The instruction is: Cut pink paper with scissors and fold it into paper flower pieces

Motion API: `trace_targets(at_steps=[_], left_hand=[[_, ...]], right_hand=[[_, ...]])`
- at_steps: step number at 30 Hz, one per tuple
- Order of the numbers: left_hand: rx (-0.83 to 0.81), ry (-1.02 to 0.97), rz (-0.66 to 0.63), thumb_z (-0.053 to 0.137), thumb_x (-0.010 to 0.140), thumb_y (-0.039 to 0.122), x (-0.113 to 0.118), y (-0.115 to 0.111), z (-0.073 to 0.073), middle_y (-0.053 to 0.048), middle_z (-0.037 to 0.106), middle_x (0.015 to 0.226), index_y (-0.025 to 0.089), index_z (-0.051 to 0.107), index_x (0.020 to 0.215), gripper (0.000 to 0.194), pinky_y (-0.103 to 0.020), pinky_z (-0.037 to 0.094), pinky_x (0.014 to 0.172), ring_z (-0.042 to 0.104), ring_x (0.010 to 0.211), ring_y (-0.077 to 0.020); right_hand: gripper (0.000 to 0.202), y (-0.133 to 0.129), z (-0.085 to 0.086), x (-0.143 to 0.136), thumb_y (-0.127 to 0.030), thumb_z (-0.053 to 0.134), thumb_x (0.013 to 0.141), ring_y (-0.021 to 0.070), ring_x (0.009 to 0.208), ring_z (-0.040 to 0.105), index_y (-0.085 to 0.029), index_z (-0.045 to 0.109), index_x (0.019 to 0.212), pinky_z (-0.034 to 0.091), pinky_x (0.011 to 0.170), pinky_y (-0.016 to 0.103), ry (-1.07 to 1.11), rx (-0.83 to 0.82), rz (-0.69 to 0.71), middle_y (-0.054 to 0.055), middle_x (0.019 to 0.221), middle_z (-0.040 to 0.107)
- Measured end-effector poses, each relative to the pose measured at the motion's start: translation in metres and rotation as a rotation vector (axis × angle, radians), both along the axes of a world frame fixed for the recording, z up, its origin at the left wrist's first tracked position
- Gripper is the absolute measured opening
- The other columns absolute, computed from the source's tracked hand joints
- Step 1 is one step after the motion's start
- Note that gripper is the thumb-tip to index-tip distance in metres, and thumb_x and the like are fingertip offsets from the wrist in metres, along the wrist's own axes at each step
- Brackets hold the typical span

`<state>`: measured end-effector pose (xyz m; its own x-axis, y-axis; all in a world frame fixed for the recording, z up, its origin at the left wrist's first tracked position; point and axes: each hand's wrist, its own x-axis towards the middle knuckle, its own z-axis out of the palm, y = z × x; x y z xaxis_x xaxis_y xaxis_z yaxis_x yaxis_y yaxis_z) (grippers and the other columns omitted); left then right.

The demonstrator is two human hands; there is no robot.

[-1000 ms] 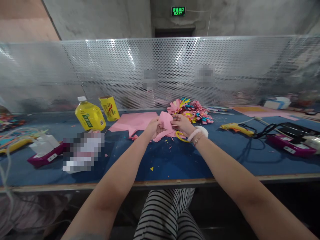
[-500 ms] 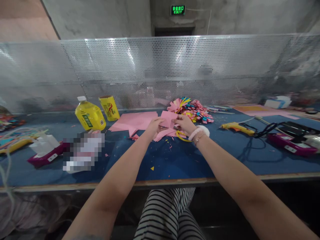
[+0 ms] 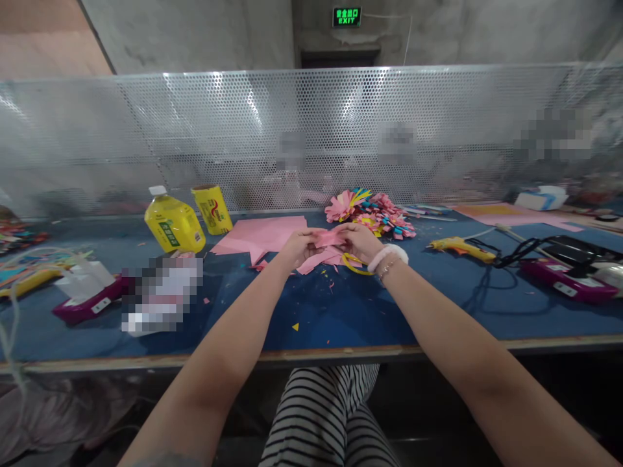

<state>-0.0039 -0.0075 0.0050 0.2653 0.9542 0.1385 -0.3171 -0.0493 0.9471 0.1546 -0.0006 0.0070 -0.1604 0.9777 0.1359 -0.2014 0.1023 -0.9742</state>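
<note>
A small piece of pink paper [image 3: 327, 237] is stretched between my two hands above the table, folded down to a narrow shape. My left hand [image 3: 300, 246] pinches its left end and my right hand [image 3: 359, 240] its right end. Below my right fingers show the yellow handles of scissors [image 3: 357, 264]; their blades are hidden. Pink paper scraps [image 3: 316, 261] lie under both hands. Larger pink sheets [image 3: 267, 235] spread out to the left. Just behind my right hand sits a heap of fringed paper flowers [image 3: 372, 214] in pink, yellow and blue.
A yellow liquid bottle [image 3: 174, 224] and a yellow can [image 3: 213, 209] stand at the left. Purple power strips [image 3: 92, 301] lie on both sides. A yellow glue gun [image 3: 462, 249] with black cables rests at the right. A perforated metal screen [image 3: 233, 143] closes the table's back.
The pink paper stood up as a flat square between my hands; now it is folded over into a low, narrow strip. My fingers have closed in along its edge.
</note>
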Motion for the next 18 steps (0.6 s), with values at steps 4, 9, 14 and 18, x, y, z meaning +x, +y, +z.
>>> trace_targets(at_steps=[4,9,14,18], left_hand=[[0.0,0.003,-0.079,0.049,0.056,0.004,-0.006,0.0,0.002,-0.007,0.061,0.066,0.01,0.065,0.069,0.022,-0.028,0.048,0.068,0.058,0.063,-0.0122],[0.057,-0.011,-0.014,0.04,0.051,0.008,-0.003,0.005,-0.002,-0.008,0.062,0.068,0.009,0.064,0.059,0.024,-0.035,0.05,0.07,0.057,0.064,-0.0136],[0.163,0.089,0.067,0.044,0.054,0.013,-0.002,0.006,-0.004,-0.007,0.06,0.07,0.009,0.064,0.061,0.021,-0.037,0.051,0.063,0.054,0.061,-0.0132],[0.191,0.136,0.061,0.048,0.058,0.017,-0.002,0.006,-0.005,-0.006,0.059,0.074,0.01,0.061,0.065,0.016,-0.033,0.051,0.058,0.056,0.063,-0.0136]], right_hand=[[0.021,-0.005,0.005,-0.002,0.0,0.041,0.065,0.0054,0.049,0.049,-0.014,0.055,0.069,0.045,0.053,0.019,0.087,-0.057,-0.017,-0.002,0.054,0.051],[0.02,-0.011,0.011,-0.003,-0.004,0.037,0.071,0.0066,0.052,0.05,-0.013,0.054,0.067,0.049,0.059,0.024,0.118,-0.123,0.011,0.0,0.058,0.051],[0.006,-0.012,0.01,-0.004,-0.018,0.056,0.07,0.0066,0.052,0.05,-0.017,0.055,0.076,0.05,0.058,0.026,0.044,-0.045,0.03,-0.002,0.066,0.051],[0.008,-0.01,0.005,-0.005,-0.016,0.058,0.068,0.0066,0.057,0.052,-0.016,0.055,0.076,0.049,0.057,0.023,-0.051,0.002,0.015,-0.001,0.07,0.052]])
